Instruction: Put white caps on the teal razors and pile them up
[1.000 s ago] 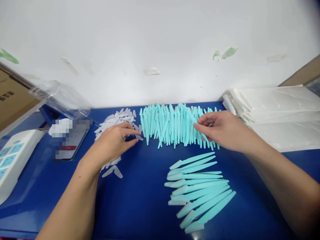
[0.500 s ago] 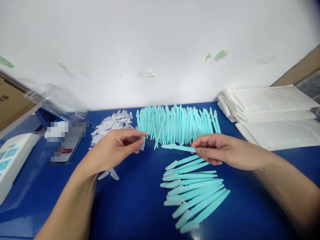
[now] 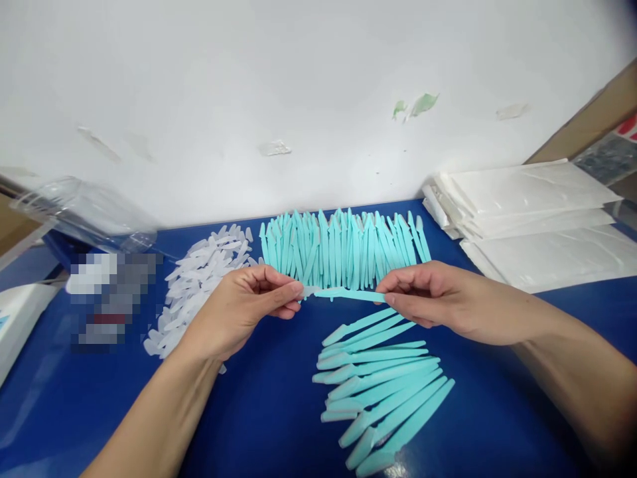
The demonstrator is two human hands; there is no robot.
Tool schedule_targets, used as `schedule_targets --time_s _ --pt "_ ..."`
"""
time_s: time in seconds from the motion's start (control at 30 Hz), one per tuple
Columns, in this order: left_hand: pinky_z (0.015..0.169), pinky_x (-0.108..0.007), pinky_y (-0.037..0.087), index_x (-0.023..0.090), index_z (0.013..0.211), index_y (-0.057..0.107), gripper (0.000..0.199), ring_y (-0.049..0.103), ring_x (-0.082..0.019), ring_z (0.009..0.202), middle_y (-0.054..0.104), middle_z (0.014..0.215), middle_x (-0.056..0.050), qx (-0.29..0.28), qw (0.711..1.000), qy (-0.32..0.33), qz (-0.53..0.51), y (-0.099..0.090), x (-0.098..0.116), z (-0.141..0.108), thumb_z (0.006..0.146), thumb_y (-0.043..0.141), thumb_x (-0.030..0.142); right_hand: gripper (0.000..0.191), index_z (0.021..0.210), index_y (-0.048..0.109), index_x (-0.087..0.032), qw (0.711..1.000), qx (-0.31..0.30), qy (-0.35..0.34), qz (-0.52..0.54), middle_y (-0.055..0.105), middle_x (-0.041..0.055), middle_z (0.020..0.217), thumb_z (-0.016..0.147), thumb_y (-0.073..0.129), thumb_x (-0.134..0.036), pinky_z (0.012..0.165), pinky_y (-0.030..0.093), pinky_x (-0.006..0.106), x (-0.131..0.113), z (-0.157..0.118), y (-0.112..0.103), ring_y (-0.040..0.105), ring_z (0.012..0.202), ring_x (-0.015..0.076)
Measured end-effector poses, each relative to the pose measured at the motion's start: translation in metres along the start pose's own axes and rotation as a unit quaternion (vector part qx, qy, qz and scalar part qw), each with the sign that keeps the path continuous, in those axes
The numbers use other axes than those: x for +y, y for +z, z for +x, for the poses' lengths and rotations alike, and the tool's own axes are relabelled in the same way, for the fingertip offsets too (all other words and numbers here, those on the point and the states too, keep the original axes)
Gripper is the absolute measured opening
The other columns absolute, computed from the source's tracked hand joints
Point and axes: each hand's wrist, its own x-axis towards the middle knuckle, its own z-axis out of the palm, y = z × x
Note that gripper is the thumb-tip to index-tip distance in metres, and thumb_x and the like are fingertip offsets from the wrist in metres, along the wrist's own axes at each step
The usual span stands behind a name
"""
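Observation:
Between thumb and fingers, my left hand (image 3: 263, 292) pinches a small translucent cap (image 3: 309, 291). My right hand (image 3: 423, 292) grips the handle end of a turquoise stick tool (image 3: 351, 294), whose head points left, right at the cap; whether the two touch is hard to tell. Behind the hands stretches a dense row of turquoise tools (image 3: 343, 249). Below my right hand several more tools (image 3: 393, 378) lie fanned out, with pale caps over their heads. Loose translucent caps (image 3: 192, 279) form a pile beyond and left of my left hand, partly hidden by it.
White plastic packets (image 3: 542, 226) are stacked at the back right. At the left are a clear plastic container (image 3: 94, 212), a blurred-out phone-like object (image 3: 119, 299) and a white device (image 3: 22, 318). A white wall (image 3: 318, 99) borders the blue table (image 3: 259, 405).
My left hand has moved right with the cap, up to the head of the turquoise tool. My right hand stays nearly in place. The view has shifted slightly to the right.

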Motion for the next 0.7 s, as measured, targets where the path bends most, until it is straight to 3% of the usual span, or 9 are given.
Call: schedule_targets --time_s 0.37,0.5,0.63,0.7 --pt "0.068 -0.025 0.067 0.017 0.084 0.076 0.034 0.078 -0.017 0.073 0.081 0.081 -0.004 -0.030 0.999 0.005 0.038 0.024 -0.011 -0.001 0.078 0.095 0.044 0.028 0.107 0.072 -0.021 1.000 -0.020 -0.001 0.005 0.044 -0.0063 0.073 0.100 0.069 -0.048 0.056 0.031 0.026 0.003 0.002 0.003 0.036 0.063 0.0112" --pt "0.067 -0.025 0.062 0.018 0.086 0.077 0.029 0.075 -0.016 0.071 0.079 0.079 -0.003 -0.062 0.994 0.007 0.091 0.024 -0.011 -0.004 0.081 0.092 0.043 0.024 0.096 0.072 -0.022 0.999 -0.013 0.013 -0.027 0.048 -0.0052 0.073 0.098 0.069 -0.046 0.057 0.033 0.027 0.000 0.001 0.005 0.040 0.064 0.0120" --pt "0.060 -0.024 0.049 0.024 0.100 0.083 0.023 0.066 -0.014 0.067 0.077 0.078 -0.001 -0.160 0.959 -0.016 0.234 0.025 -0.001 -0.016 0.093 0.080 0.045 0.032 0.078 0.070 -0.022 0.988 0.007 -0.011 -0.154 0.057 -0.0021 0.077 0.101 0.064 -0.043 0.060 0.035 0.030 -0.003 -0.006 0.009 0.047 0.067 0.0137" --pt "0.057 -0.024 0.043 0.026 0.096 0.084 0.025 0.061 -0.014 0.066 0.075 0.076 0.000 -0.185 0.936 -0.007 0.298 0.028 0.002 -0.022 0.098 0.072 0.048 0.035 0.072 0.069 -0.022 0.977 0.003 -0.037 -0.209 0.060 -0.0011 0.079 0.101 0.063 -0.040 0.063 0.037 0.031 -0.004 -0.008 0.012 0.051 0.069 0.0143"
